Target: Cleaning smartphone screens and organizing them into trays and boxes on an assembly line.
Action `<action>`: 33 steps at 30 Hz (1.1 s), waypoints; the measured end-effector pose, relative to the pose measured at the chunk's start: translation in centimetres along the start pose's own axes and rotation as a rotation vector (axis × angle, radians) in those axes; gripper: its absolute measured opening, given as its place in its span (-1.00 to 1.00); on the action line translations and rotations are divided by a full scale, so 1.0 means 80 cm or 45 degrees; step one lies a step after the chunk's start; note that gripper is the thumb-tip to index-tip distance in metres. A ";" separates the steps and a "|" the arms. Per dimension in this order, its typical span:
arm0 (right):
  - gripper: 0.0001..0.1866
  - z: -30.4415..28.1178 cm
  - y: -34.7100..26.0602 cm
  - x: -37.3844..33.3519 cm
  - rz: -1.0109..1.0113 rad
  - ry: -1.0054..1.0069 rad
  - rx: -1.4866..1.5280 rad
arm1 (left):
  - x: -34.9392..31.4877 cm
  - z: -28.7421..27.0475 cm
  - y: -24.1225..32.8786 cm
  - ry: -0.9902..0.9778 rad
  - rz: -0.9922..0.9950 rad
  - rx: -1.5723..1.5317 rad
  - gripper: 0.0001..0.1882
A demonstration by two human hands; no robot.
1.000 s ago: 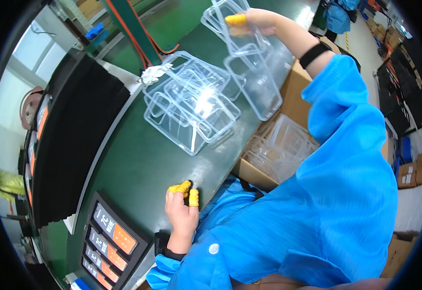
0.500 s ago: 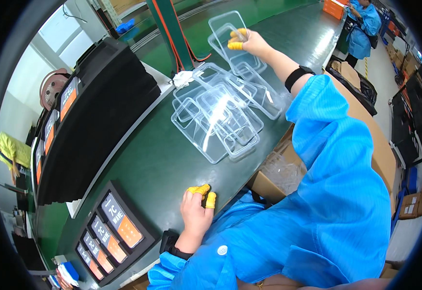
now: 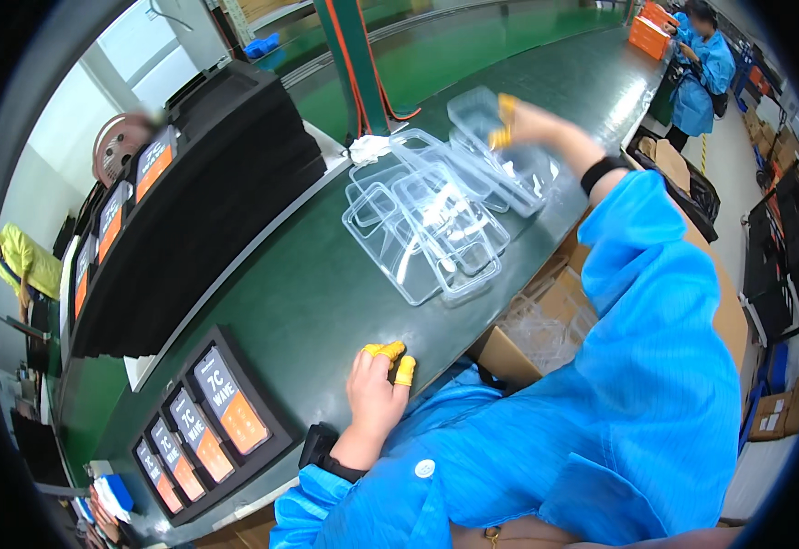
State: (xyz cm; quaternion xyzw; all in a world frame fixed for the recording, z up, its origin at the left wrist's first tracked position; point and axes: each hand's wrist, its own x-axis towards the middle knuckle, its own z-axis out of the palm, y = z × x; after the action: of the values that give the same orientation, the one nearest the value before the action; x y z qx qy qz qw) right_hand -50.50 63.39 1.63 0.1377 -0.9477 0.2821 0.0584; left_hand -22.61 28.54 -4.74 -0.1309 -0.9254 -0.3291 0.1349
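Note:
My right hand [image 3: 535,126], with yellow finger cots and slightly blurred, is over the far right end of a loose pile of clear plastic trays [image 3: 425,240]. Its thumb and fingers are apart, with nothing visibly gripped. Just left of these fingers lies a clear tray [image 3: 475,112], its far end past the pile. My left hand [image 3: 377,395], also in yellow finger cots, rests on the green tabletop near its front edge. It holds nothing and its thumb stands apart from the bent fingers. A black foam tray [image 3: 279,437] with several dark-and-orange phone-shaped pieces lies to its left.
Stacked black foam trays [image 3: 194,197] stand at the left. A green post [image 3: 352,59] with orange cables rises behind the pile, near a crumpled white cloth [image 3: 372,148]. Below the table's edge is a cardboard box [image 3: 509,355] with clear plastic. A co-worker [image 3: 703,69] in blue is far right.
The clear tray that my right hand held raised and tilted is now down at the pile's far end. My right hand has loosened from it and shifted right. My left hand stays put.

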 end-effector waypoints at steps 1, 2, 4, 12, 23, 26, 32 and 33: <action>-0.13 0.033 0.012 -0.009 0.251 -0.164 -0.252 | -0.001 -0.001 0.001 0.003 0.029 -0.030 -0.79; -0.13 0.050 0.011 -0.015 0.434 -0.041 -0.034 | -0.006 -0.004 0.001 0.024 0.030 -0.044 -0.79; -0.14 0.060 0.013 -0.030 0.304 0.175 0.085 | -0.021 -0.016 -0.001 0.034 0.041 -0.098 -0.77; -0.52 -0.022 -0.104 -0.073 -0.505 0.591 0.588 | -0.118 -0.198 -0.012 0.345 -0.052 0.554 -0.75; -0.30 0.212 -0.490 -0.287 -0.734 -0.845 0.271 | -0.438 -0.496 -0.299 1.102 -1.536 1.090 -0.63; -0.40 0.299 -0.550 -0.265 -0.602 -0.645 0.242 | -0.471 -0.512 -0.343 0.982 -1.702 0.827 -0.45; -0.30 0.351 -0.657 -0.263 -0.459 -0.730 -0.088 | -0.499 -0.571 -0.350 0.900 -1.728 0.015 -0.54; -0.32 0.356 -0.654 -0.261 -0.416 -0.632 -0.004 | -0.498 -0.587 -0.341 0.964 -1.786 -0.377 -0.58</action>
State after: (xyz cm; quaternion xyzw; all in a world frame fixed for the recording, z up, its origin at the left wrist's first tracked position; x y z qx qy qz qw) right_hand -16.07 10.42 1.06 0.3532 -0.8987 0.2250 -0.1305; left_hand 13.08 -28.27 1.27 0.5837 -0.6304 -0.4781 0.1824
